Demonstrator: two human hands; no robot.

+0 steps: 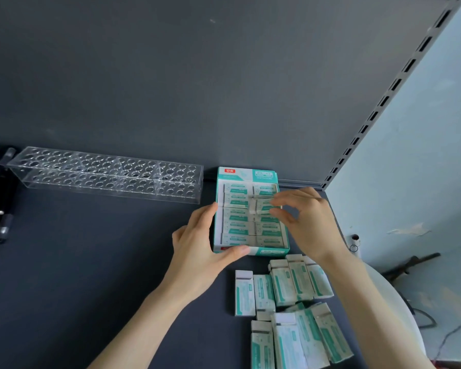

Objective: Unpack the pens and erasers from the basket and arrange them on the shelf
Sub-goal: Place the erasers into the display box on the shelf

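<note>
Head view: eraser box [246,174], left hand [197,251] gripping its near-left corner; right hand [312,222] curled over boxed erasers [237,218], grip unclear; loose erasers [290,288] beneath right wrist.

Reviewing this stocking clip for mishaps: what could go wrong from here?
The packed erasers sit tightly in the eraser box; the right hand working at them could lift neighbours or tip it, though the left hand steadies it. The loose erasers lie piled near the right edge of the shelf, where the right forearm might knock some off.
</note>
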